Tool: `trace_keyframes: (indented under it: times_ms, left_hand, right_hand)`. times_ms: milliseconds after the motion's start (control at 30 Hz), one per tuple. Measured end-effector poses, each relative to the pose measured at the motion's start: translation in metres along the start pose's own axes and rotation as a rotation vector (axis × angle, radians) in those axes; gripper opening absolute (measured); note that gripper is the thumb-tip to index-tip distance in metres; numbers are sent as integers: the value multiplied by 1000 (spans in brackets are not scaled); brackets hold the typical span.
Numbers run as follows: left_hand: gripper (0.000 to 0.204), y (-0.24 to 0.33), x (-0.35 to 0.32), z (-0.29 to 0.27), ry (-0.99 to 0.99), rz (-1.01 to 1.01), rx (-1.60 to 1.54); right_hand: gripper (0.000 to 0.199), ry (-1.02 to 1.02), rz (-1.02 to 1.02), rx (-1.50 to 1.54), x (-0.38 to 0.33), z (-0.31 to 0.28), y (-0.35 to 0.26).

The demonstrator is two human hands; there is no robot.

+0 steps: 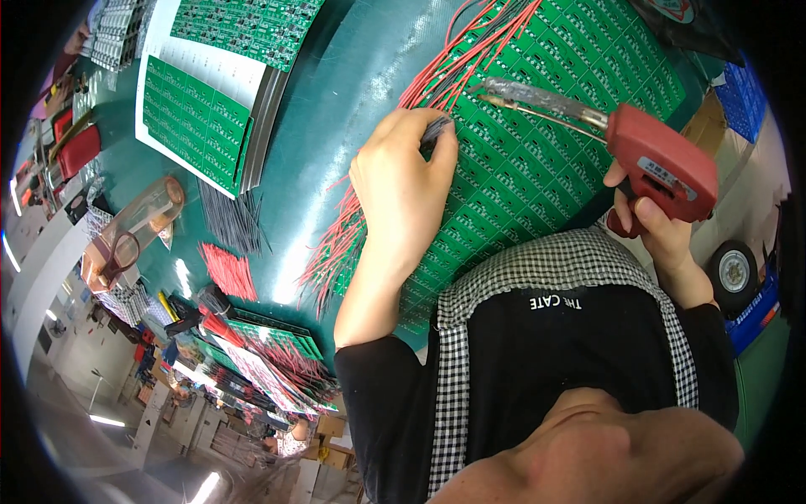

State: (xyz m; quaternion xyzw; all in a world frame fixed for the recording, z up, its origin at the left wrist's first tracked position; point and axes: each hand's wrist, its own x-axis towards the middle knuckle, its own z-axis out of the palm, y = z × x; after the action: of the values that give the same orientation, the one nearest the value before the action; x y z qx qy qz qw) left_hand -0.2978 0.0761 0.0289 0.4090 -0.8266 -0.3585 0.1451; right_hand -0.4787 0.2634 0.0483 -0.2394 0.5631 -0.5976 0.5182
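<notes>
My left hand [405,181] is closed on a small bunch of black wires [434,131], over a large green sheet of circuit boards [512,185]. Long red wires [428,77], mixed with black ones, run across the sheet beyond that hand and out from under its outer side. A red soldering gun [667,164] is gripped in my right hand [659,228]. Its metal nozzle [546,99] points left, with the tip near the wires and just right of my left fingers. Whether the tip touches a board, I cannot tell.
Left on the green table, a stack of boards and white sheets [155,126] stands near piles of black wires [228,217] and red wires [228,270]. Scissors [117,256] and a tape roll [172,191] lie further left. Wired boards [277,353] sit nearer me.
</notes>
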Motion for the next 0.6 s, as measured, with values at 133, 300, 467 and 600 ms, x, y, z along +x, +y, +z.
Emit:
trace_keyframes:
  times_ms: [133,300,467,600]
  left_hand:
    - [10,1,1,5,-16,-52,55]
    - [12,-1,0,5,14,-47,97]
    - [11,-2,0,7,16,-64,57]
    - [6,-1,1,8,43,-93,0]
  right_hand:
    - [44,-32,38,5,-4,3,-2]
    - [41,-67,130,7,-1,9,-4]
    - [38,-48,153,-35,0,8,-3]
    - [36,-51,124,-49,0,7,-1]
